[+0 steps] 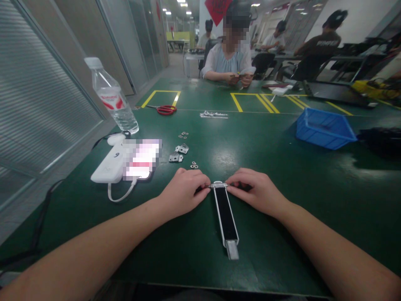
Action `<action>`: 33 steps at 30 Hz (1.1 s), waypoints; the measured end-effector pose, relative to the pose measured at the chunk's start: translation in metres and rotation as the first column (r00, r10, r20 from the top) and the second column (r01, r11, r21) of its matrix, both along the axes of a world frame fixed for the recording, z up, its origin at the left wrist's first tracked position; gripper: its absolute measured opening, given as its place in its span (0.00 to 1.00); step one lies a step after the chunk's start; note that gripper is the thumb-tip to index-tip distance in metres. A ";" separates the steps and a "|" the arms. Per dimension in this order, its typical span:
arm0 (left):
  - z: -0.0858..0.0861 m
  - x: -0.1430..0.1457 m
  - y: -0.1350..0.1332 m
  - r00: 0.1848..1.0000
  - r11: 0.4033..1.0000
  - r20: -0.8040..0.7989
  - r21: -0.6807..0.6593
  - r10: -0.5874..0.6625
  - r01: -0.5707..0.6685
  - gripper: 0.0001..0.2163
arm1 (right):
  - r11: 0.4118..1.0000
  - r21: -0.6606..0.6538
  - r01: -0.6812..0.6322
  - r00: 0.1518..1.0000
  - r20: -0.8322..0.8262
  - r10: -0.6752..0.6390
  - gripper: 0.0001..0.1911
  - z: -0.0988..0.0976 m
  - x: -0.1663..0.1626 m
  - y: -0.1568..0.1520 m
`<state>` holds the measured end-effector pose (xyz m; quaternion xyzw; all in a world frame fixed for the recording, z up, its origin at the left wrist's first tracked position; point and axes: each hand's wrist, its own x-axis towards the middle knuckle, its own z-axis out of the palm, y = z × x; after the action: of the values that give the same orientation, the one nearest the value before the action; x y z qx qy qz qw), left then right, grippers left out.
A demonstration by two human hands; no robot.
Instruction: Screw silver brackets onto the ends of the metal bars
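Observation:
A long narrow part (226, 215) with a white frame and a black strip lies on the table in front of me. A flat metal tab (232, 250) sticks out of its near end. Across its far end runs a small metal crosspiece (219, 184). My left hand (188, 190) pinches the left end of this crosspiece between thumb and fingers. At the right end, my right hand (258, 190) closes in the same pinch. Fingertips hide both ends. Just beyond lie several small nuts (194, 166) and two metal brackets (179, 153).
At left stand a water bottle (114, 100), a white power bank (108, 165) and a cabled phone (144, 161). Red-handled scissors (166, 110) and thin metal pieces (214, 114) lie farther back. A blue bin (326, 128) is at right. A person (230, 62) sits opposite.

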<state>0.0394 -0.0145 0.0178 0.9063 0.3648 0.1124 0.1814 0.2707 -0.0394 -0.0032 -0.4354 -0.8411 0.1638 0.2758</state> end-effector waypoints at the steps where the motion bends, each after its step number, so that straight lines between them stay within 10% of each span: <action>1: 0.000 0.000 0.000 1.000 1.000 -0.001 -0.002 0.002 -0.002 0.03 | 1.000 -0.010 0.002 1.000 0.008 -0.002 0.06 0.000 0.000 0.000; 15: 0.006 -0.029 0.030 0.991 0.989 0.023 0.068 0.134 -0.135 0.39 | 0.996 -0.087 -0.016 0.998 0.055 0.021 0.08 0.003 0.003 0.000; 33: 0.003 -0.033 0.033 0.983 0.982 -0.057 0.082 0.174 -0.169 0.41 | 0.995 -0.102 -0.024 0.998 0.059 0.030 0.08 0.003 0.003 0.000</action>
<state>0.0067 0.0188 0.0206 0.8810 0.4425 0.1126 0.1242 0.2739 -0.0392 -0.0005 -0.4420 -0.8456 0.1967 0.2256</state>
